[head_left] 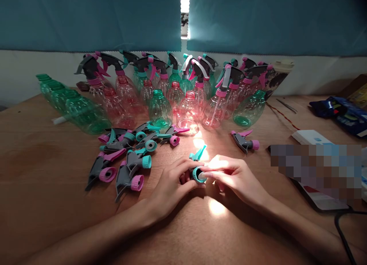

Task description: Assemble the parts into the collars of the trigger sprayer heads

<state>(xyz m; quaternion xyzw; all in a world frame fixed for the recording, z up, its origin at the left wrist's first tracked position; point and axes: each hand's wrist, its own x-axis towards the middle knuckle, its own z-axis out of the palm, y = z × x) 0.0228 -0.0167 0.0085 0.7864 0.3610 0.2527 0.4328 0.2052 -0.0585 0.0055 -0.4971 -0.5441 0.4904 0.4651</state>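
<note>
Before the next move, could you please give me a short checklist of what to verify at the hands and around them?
1. Teal-collared spray trigger head held by the left hand's grip: ok.
2. Collar opening turned where it can be seen: ok.
3. Small whitish disc in the right hand's grip, at that opening: ok.
4. Disc seated flat inside: cannot tell; fingers partly cover it.
5. Middle green bottle upright, mouth uncapped: ok.
6. Lone pink-collared trigger head apart from the right hand: ok.
</note>
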